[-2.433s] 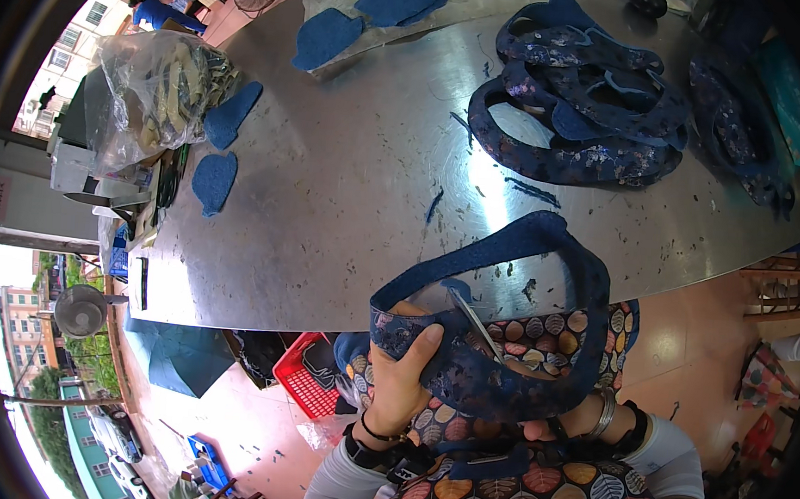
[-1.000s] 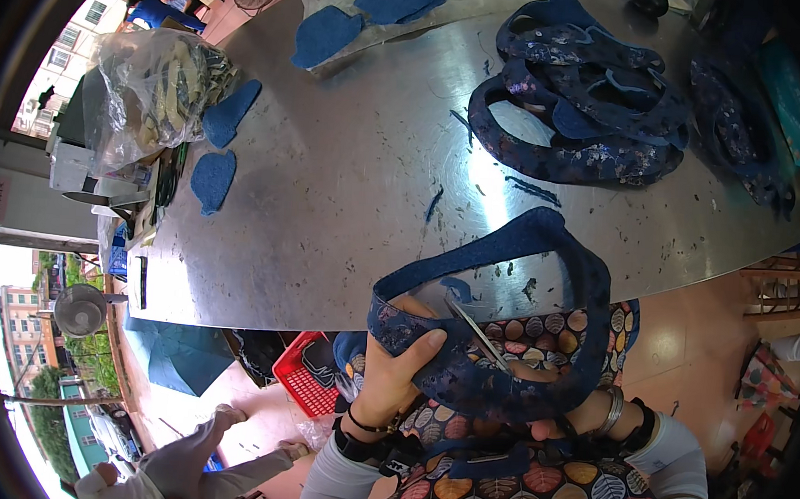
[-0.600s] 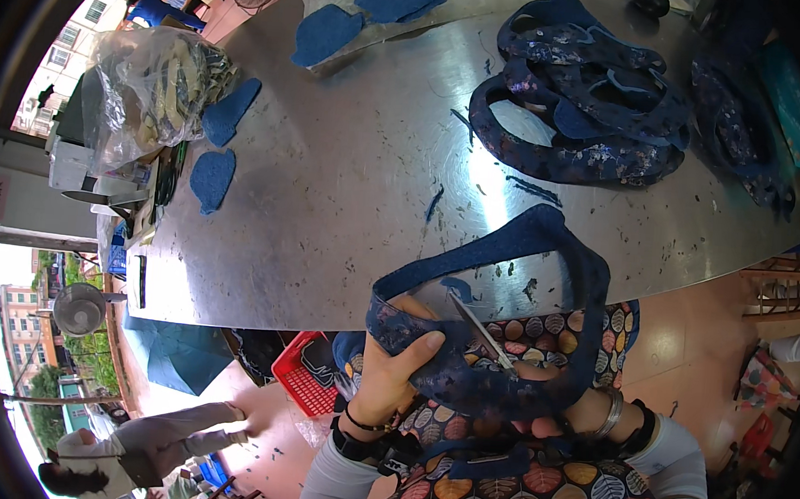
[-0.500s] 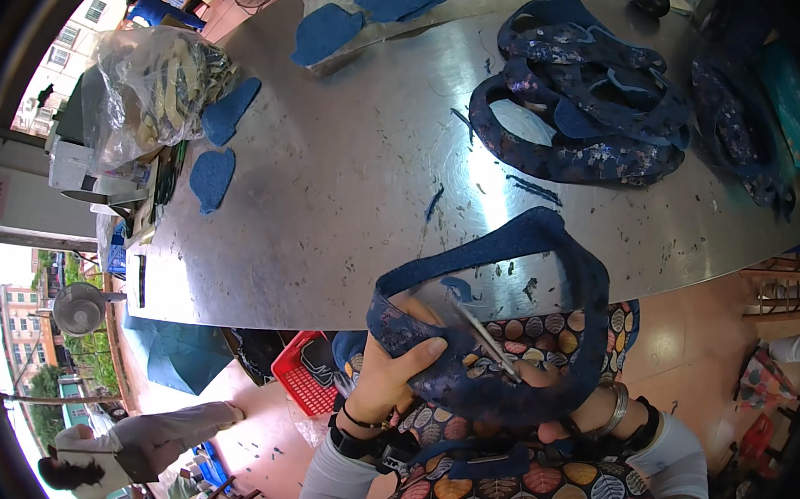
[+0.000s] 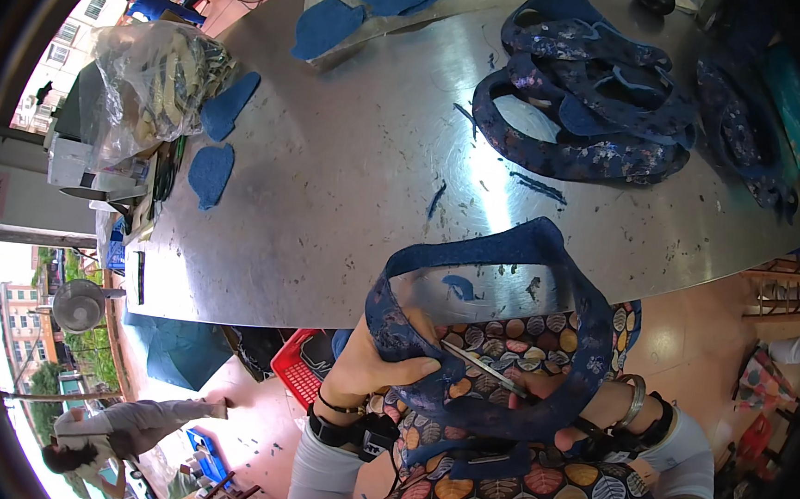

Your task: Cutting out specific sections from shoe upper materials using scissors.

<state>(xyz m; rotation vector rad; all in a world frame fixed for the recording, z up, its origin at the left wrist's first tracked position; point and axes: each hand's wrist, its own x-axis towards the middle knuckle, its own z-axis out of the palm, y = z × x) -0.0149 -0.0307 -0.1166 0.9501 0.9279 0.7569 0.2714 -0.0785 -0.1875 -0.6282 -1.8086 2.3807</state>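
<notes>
A dark blue, patterned shoe upper [image 5: 590, 323] forms a large loop in front of me, over the table's front edge and my lap. My left hand [image 5: 378, 368] is closed on its left side, the thumb lying on top of the fabric. My right hand [image 5: 546, 387], partly hidden behind the upper's right side, grips scissors [image 5: 486, 365]. The metal blades point left, their tips at the fabric edge beside my left thumb. A curved blue scrap [image 5: 460, 287] lies on the table, seen through the loop.
On the metal table [image 5: 310, 206] lie more patterned uppers [image 5: 582, 160], blue cut pieces [image 5: 229, 108] and thin trimmings [image 5: 539, 187]. A plastic bag [image 5: 152, 84] of pale pieces stands far left. Below are a red basket [image 5: 299, 372] and an umbrella [image 5: 175, 350]. A person [image 5: 118, 429] is at lower left.
The scissors have moved slightly down, their tips now at the fabric edge by my left thumb. The upper's loop has shifted a little and spread wider. The person at lower left has moved.
</notes>
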